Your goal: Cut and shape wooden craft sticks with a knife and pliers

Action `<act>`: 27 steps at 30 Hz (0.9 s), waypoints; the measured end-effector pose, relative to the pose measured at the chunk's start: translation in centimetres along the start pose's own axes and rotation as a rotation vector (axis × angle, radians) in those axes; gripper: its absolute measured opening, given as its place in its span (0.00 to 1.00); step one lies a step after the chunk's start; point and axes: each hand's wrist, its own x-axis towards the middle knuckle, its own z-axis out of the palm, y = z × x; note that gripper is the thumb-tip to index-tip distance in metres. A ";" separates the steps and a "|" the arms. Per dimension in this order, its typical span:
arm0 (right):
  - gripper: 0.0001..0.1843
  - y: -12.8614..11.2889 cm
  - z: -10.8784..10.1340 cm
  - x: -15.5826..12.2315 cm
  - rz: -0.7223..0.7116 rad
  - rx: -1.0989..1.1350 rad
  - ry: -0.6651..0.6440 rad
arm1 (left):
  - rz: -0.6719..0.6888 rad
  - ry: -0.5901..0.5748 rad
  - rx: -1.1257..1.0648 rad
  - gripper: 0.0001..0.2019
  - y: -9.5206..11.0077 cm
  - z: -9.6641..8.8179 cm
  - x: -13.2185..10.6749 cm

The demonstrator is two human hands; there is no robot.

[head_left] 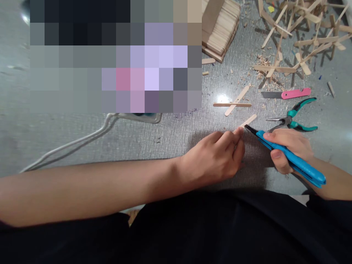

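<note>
Pinched in my left hand (220,154) is a pale craft stick (250,119), its far end sticking out past my fingertips. My right hand (288,146) is wrapped round the handles of a blue plier-like tool (299,163). The narrow black tip of this tool meets the stick or lies just over it, beside my left fingertips; I cannot tell whether it grips the wood. Just beyond my hands, two craft sticks (238,102) lie crossed on the table. Needle-nose pliers (288,121) with green handles rest open behind my right hand.
A pink-handled knife (295,94) lies behind the pliers. Joined stick crosses (275,69) spread across the back right among wood shavings (262,64). A bundle of craft sticks (221,31) sits at the back. A white cable (68,142) runs along the left; a blurred patch covers the upper left.
</note>
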 end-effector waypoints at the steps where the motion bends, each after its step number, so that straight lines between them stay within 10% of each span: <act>1: 0.23 0.1 0.1 0.0 -0.014 0.002 0.008 | 0.002 -0.001 0.004 0.18 0.0 0.0 0.0; 27: 0.07 0.2 0.6 0.6 -0.078 -0.046 -0.069 | 0.001 -0.004 0.013 0.23 0.0 0.2 -0.1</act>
